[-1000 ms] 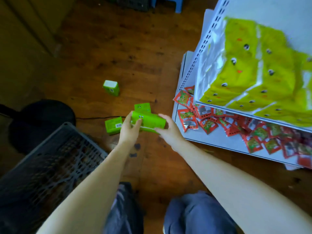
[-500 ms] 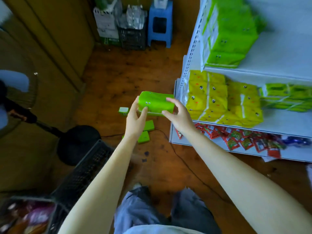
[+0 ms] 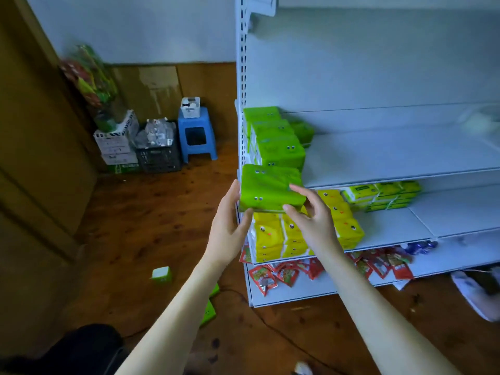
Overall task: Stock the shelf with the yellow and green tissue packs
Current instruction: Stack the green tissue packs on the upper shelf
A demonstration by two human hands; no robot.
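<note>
Lifted higher than a second ago, the left hand [image 3: 229, 226] and right hand [image 3: 315, 223] grip a green tissue pack [image 3: 270, 186] by its two ends, at the left front corner of the white shelf [image 3: 392, 155], level with its middle board. Stacked green packs [image 3: 276, 143] stand on that board just behind; yellow packs [image 3: 270, 236] sit on the board below.

Hands: one left hand [image 3: 227, 227], one right hand [image 3: 315, 226]; one held pack [image 3: 270, 188]; one stool [image 3: 196, 136]; one crate [image 3: 158, 156]; three floor boxes [image 3: 161, 274]
</note>
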